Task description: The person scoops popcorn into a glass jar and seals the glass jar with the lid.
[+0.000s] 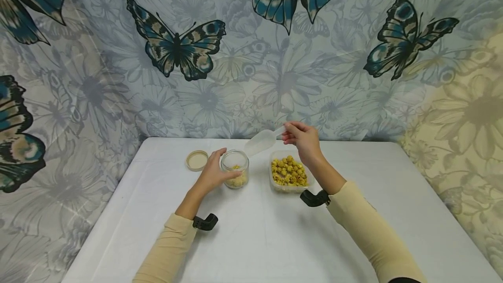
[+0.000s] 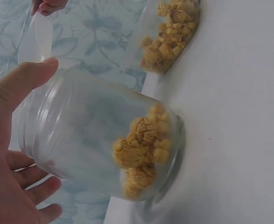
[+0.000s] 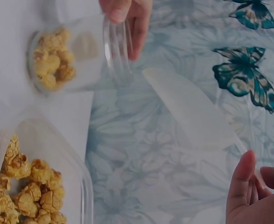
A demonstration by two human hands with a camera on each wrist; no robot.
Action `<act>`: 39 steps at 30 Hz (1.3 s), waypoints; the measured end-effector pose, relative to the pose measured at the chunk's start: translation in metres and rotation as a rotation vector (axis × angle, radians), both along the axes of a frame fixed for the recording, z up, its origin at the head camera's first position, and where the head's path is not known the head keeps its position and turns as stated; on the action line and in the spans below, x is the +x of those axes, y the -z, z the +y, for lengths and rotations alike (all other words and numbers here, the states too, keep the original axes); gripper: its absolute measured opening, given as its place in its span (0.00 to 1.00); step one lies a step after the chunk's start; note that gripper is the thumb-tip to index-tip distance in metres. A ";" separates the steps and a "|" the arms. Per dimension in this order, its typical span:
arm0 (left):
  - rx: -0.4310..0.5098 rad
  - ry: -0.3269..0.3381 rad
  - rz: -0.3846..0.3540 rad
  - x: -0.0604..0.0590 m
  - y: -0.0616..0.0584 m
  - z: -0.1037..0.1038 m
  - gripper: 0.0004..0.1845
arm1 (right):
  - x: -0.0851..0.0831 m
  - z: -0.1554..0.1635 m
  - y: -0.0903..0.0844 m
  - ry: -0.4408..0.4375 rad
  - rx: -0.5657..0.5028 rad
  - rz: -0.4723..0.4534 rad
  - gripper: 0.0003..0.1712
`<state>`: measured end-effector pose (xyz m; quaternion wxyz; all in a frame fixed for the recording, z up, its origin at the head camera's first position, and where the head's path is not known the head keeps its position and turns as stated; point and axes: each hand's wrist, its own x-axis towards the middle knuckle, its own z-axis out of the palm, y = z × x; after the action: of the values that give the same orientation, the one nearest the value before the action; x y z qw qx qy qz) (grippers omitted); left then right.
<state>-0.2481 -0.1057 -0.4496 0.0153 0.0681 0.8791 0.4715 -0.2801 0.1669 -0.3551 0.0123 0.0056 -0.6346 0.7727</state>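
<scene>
A clear glass jar (image 1: 235,168) with some yellow popcorn at its bottom stands on the white table (image 1: 255,239). My left hand (image 1: 214,171) grips its side; thumb and fingers wrap the jar (image 2: 95,140). My right hand (image 1: 304,141) pinches the handle of a clear plastic scoop (image 1: 261,142), held in the air just above and right of the jar's mouth. The scoop (image 3: 193,112) looks empty. A clear tub of popcorn (image 1: 288,173) sits below my right hand. In the right wrist view the jar (image 3: 76,53) and the tub (image 3: 34,186) both show.
The jar's round beige lid (image 1: 197,160) lies on the table left of the jar. A butterfly-print curtain (image 1: 251,56) hangs behind the table's far edge. Black wrist mounts (image 1: 205,222) sit on both forearms.
</scene>
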 end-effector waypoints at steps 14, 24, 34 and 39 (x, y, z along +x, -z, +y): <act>-0.008 0.029 0.107 -0.003 -0.021 0.005 0.53 | 0.003 0.015 -0.005 0.023 -0.017 0.043 0.07; -0.005 0.045 0.159 -0.002 -0.028 0.014 0.51 | 0.004 0.032 -0.008 0.062 0.004 0.074 0.06; -0.015 0.074 0.179 -0.004 -0.032 0.026 0.50 | 0.007 0.050 -0.007 0.113 -0.038 0.058 0.03; -0.008 0.085 0.149 -0.003 -0.032 0.034 0.51 | 0.009 0.059 -0.003 0.147 -0.045 0.058 0.03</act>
<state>-0.2513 -0.0715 -0.4181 -0.0301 0.1401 0.8760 0.4606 -0.2708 0.2260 -0.3524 0.0875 -0.0190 -0.6151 0.7834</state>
